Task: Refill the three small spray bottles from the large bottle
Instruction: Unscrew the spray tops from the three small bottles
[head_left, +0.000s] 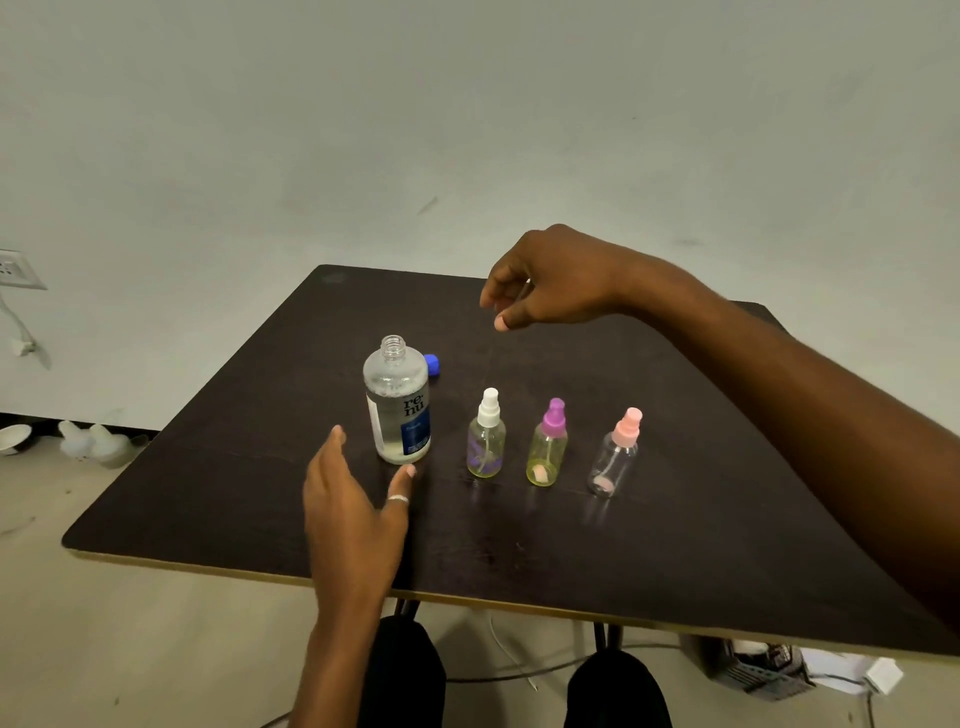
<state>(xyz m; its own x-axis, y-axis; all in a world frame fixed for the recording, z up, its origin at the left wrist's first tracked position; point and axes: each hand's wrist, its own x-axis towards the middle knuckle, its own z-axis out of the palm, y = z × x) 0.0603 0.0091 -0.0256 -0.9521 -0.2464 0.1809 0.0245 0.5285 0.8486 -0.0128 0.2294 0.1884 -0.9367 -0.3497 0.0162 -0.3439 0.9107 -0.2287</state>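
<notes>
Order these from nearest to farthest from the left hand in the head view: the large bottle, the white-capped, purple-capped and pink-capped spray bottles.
From the left hand:
1. Large bottle, just beyond the fingertips.
2. White-capped spray bottle, next to the right.
3. Purple-capped spray bottle, middle of the small row.
4. Pink-capped spray bottle, at the right end.

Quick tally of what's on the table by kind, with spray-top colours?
Large bottle, uncapped: 1
Blue cap, loose behind it: 1
Small spray bottles: 3, with white top, purple top, pink top
Total: 5
</notes>
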